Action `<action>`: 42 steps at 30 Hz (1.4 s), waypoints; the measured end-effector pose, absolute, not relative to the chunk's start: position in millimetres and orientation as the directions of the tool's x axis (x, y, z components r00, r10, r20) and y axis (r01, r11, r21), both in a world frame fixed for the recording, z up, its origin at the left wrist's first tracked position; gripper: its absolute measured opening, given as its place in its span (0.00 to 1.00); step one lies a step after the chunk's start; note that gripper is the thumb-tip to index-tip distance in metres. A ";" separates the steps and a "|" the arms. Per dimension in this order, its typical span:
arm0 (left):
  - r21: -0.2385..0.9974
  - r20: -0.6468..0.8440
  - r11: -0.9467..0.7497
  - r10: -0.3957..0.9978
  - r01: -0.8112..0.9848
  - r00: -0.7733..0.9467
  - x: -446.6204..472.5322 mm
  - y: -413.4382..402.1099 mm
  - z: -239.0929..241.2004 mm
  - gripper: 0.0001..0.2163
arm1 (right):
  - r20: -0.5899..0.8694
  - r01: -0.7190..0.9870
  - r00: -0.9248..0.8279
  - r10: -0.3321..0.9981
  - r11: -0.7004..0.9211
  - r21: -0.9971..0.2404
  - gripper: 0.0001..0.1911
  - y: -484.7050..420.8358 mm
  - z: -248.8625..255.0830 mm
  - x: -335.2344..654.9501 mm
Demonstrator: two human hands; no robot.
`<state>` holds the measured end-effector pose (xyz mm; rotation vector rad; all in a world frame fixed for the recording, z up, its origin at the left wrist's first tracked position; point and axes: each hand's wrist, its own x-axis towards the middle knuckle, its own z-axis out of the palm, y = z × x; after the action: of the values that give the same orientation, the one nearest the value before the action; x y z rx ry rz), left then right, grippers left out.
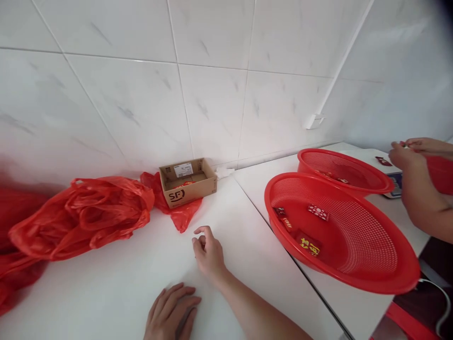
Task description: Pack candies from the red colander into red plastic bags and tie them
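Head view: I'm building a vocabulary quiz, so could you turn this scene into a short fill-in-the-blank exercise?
1. The two large letters on the front of the cardboard box are ____.
2. The near basket and the far basket share the colour ____.
3. The heap of plastic bags lies on the cardboard box's ____ side in the picture.
4. The person's left hand is farther from the cardboard box than the ____ hand.

Missing words: SF; red; left; right.

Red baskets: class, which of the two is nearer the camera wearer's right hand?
The front basket, holding a packet with yellow lettering. The rear basket, partly hidden behind it, is farther from the right hand.
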<state>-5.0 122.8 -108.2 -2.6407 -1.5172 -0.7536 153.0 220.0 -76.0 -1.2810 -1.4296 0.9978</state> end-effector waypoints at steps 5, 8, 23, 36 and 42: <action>0.351 0.357 -0.462 0.870 0.814 0.340 13.2 111.1 -93.6 0.08 | 0.145 0.257 -0.020 0.989 0.146 -0.956 0.08 221.9 -80.5 153.3; 0.467 0.301 -0.398 0.911 0.790 0.281 18.7 106.1 -81.6 0.09 | 0.128 0.266 -0.038 0.991 0.134 -0.955 0.08 221.2 -84.6 155.0; 0.411 0.631 0.153 0.664 0.899 -0.402 -73.6 195.7 -37.5 0.27 | 0.477 0.522 -0.473 0.741 0.672 -0.526 0.14 280.4 24.6 28.6; 0.401 0.574 0.185 0.713 0.897 -0.403 -92.8 223.7 -55.5 0.41 | 0.327 -0.250 -0.069 0.942 0.301 -0.920 0.08 286.0 38.7 67.6; 0.376 0.478 0.176 0.804 0.910 -0.353 -85.5 220.1 -46.8 0.33 | 0.251 -0.382 0.044 0.967 0.249 -0.890 0.10 238.5 44.8 118.7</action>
<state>-85.5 220.1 -46.8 -1.6765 -2.2723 -0.9235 118.7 238.5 44.8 -0.7328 -1.0322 1.1862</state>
